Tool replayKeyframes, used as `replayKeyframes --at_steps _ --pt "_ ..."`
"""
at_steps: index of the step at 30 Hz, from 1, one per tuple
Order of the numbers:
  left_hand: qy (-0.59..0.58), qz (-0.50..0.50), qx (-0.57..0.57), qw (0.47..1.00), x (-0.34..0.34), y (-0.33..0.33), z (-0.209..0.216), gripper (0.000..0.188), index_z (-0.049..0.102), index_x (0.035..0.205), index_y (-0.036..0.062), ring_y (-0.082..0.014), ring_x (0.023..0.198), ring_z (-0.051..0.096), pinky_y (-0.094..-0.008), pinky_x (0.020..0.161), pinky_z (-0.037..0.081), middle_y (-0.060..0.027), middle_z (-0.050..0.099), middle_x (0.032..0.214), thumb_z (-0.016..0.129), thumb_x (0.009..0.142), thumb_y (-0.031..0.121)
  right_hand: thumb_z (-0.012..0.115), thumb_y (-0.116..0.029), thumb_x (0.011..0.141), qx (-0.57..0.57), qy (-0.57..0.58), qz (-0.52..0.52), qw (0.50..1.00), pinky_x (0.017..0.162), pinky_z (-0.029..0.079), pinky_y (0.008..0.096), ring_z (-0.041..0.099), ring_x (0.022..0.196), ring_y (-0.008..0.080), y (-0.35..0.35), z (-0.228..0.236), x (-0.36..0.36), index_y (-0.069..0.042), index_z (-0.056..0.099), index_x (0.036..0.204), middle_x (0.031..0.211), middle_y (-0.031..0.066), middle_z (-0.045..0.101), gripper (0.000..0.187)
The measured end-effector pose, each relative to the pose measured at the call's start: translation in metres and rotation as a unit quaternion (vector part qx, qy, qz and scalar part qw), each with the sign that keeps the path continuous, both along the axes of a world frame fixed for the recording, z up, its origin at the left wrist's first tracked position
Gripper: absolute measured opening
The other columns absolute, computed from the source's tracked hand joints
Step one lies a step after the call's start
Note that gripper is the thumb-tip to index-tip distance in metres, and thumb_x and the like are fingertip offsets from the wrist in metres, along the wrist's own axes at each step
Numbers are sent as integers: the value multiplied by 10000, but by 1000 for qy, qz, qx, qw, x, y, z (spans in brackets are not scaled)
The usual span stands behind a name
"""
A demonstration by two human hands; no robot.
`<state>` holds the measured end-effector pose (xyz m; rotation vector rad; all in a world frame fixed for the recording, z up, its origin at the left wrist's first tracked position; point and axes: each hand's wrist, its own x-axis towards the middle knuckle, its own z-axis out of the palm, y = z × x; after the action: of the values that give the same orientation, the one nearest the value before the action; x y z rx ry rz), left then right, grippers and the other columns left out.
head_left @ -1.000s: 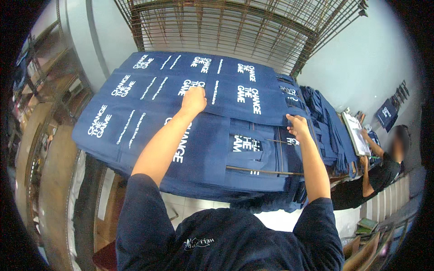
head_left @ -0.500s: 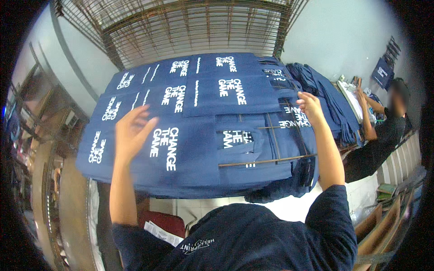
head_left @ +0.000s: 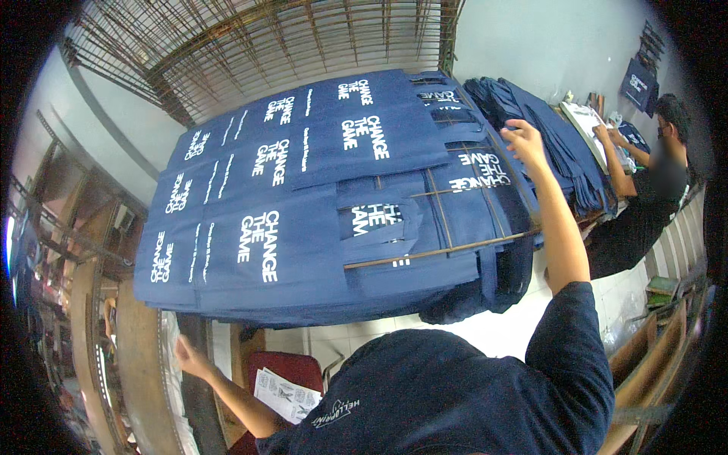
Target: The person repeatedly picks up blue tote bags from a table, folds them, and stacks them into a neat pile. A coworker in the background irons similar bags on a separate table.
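Note:
Navy fabric panels with white printing lie in overlapping layers on a wide wire rack, their near edges hanging over the front. My right hand is raised above the rack's right part. Its fingers are apart and loosely bent, with nothing seen in them. Lower left, my left hand is off the fabric, below the near left corner beside a wooden post. Its fingers are small and partly turned from view. Under my right forearm, thin rusty rods cross over more printed navy pieces.
Wire racks tilt up behind the fabric. A pile of navy fabric lies to the right, with a co-worker at a table beyond. A red chair holding printed sheets stands below. Wooden shelving lines the left.
My left hand has dropped from above the fabric to below its near left corner. My right hand stays raised at the right, slightly higher in the picture. The view has shifted.

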<state>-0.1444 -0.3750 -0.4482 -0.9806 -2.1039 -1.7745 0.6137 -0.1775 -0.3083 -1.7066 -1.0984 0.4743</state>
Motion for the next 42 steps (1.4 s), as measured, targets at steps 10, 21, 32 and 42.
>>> replayKeyframes --at_steps 10,21,32,42 --pt "-138 33 -250 958 107 -118 -186 305 627 850 -39 -249 745 586 -360 717 457 -156 635 806 665 750 247 648 -79 592 -24 -479 181 859 845 456 385 501 1027 291 45 -8 9 -139 565 1139 1047 119 464 556" --pt "-271 107 -374 880 176 -284 -272 367 647 842 -32 -240 710 596 -346 682 475 -159 645 795 716 686 293 526 -220 729 5 -449 223 865 864 422 400 482 992 313 88 -22 24 -100 634 1012 997 149 430 326" --pt "-461 65 -255 847 249 -344 -279 243 567 889 5 -114 441 450 -259 382 340 -51 544 616 676 757 178 514 -275 768 35 -592 231 771 826 446 442 440 1014 322 105 -1 15 -103 634 861 1022 149 427 230" --pt "-513 -14 -345 786 276 -396 -363 375 564 1033 1 -217 719 616 -318 574 505 -144 623 827 681 761 230 594 -145 781 340 -114 107 927 827 437 327 569 903 241 22 -11 104 -90 591 1086 1011 117 592 310"
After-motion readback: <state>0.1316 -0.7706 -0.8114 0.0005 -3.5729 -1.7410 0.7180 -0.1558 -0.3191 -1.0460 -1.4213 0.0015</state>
